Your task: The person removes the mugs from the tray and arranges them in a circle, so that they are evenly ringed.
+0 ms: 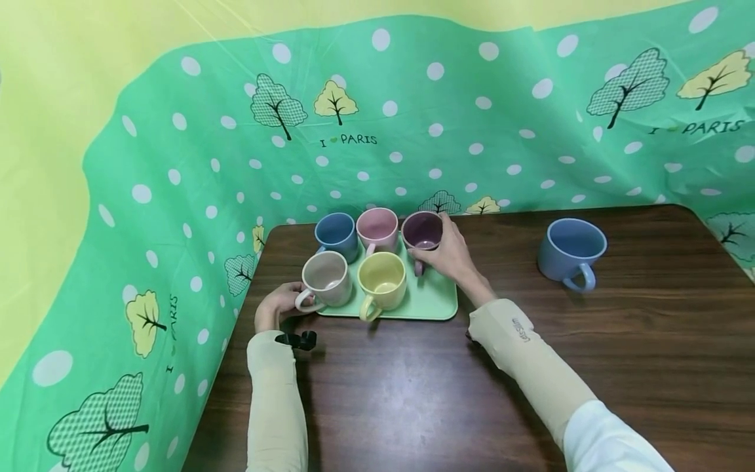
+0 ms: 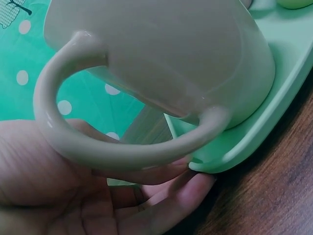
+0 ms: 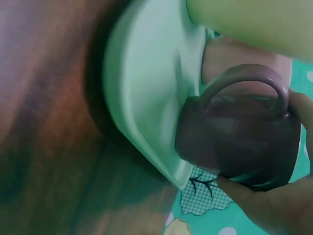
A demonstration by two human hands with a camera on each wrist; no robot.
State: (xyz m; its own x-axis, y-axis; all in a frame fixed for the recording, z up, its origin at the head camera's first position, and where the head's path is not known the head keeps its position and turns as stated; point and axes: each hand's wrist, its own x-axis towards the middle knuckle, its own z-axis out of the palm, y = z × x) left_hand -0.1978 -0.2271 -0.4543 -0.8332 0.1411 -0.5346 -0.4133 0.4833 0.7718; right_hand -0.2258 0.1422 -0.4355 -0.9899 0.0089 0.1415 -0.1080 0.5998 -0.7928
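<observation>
My right hand (image 1: 451, 252) curls its fingers around the purple mug (image 1: 422, 231), which stands at the far right corner of the mint green tray (image 1: 439, 301) on the dark wooden worktop (image 1: 413, 393). My left hand (image 1: 277, 307) sits at the tray's near left corner, at about eight o'clock from its middle, fingers (image 2: 171, 188) loosely open and tucked under the rim just below the handle of the beige mug (image 1: 326, 278), gripping nothing that I can see. I count five mugs on the tray: blue (image 1: 336, 235), pink (image 1: 377, 228) and purple along the back, beige and yellow (image 1: 383, 280) in front. A sixth mug, larger and blue (image 1: 571, 252), stands well apart at three o'clock. The mugs stand crowded, so I judge that lifting the purple one carelessly could knock the pink or yellow neighbour, and raising the tray corner could tip or slide them all.
</observation>
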